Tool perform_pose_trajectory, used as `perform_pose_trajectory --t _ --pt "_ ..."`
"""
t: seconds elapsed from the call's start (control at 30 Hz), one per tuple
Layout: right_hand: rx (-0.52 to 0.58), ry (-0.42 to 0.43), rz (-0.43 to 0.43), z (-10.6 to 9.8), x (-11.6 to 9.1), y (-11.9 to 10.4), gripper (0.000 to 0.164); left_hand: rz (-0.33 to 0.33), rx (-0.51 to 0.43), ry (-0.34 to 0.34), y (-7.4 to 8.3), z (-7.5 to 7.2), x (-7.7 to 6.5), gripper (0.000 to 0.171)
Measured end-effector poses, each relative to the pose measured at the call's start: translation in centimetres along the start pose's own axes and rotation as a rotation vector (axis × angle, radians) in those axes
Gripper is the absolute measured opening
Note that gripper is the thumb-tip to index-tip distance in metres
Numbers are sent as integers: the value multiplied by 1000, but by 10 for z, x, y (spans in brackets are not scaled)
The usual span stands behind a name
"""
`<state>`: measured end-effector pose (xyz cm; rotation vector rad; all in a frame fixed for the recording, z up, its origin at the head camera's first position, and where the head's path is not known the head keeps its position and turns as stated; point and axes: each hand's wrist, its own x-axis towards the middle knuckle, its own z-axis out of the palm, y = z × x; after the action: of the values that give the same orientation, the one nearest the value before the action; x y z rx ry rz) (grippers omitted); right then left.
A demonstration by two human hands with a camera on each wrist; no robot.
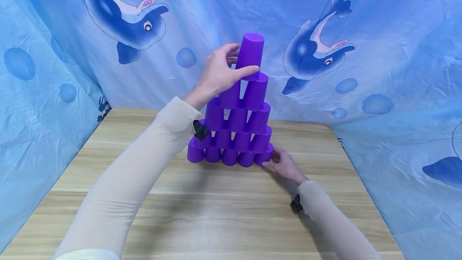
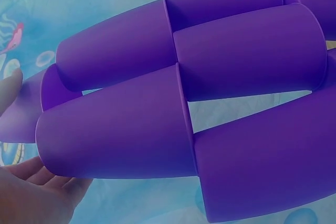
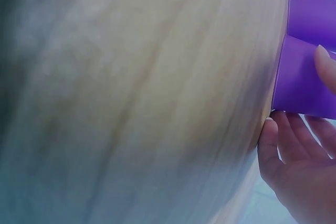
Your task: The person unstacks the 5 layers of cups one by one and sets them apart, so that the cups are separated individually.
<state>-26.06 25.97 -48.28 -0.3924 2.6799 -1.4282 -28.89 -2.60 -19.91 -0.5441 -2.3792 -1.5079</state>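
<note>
Top purple cup (image 1: 251, 51) is mouth-down at the apex, upper centre of the frame, straddling the row of two (image 1: 255, 93). Can't tell if it's seated or held a touch off. Below: rows of three, four and five, all inverted, making the cup pyramid (image 1: 237, 117) mid-frame.

Hands: left hand (image 1: 220, 69) has thumb and fingers round the top cup. Right hand (image 1: 286, 166), right of centre, holds the bottom-right cup (image 1: 263, 157), thumb in front, fingers behind.

Risks, my read: a sideways drag or uneven release up top could split the two cups under it. Left forearm passes close in front of the stack's left side, so a dip could clip a row. Pushing the corner cup inward would likely shift the base.

Materials: cups look like smooth matte plastic, tapered, thin-rimmed; probably light, so easily knocked. Surface (image 1: 216, 212) is pale wood-grain with rounded far corners. Pale ribbed sleeve (image 1: 122, 179) on the left arm; backdrop (image 1: 231, 11) is creased blue fabric with printed dolphins (image 1: 131, 15).
</note>
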Motion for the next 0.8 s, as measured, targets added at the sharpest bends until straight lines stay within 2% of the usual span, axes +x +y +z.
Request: perform_pose_trajectory --t 0.23,0.5,0.57,0.8 --pt "-3 11 -52 1 -2 3 57 17 -25 9 3 4 -3 82" --pt "-9 11 -42 2 -2 4 57 85 -58 25 3 5 -4 64" --pt "-6 9 -46 2 -2 4 56 103 -62 37 2 4 -4 62" --pt "-5 11 -63 2 -5 3 54 139 -170 85 0 -7 -8 57"
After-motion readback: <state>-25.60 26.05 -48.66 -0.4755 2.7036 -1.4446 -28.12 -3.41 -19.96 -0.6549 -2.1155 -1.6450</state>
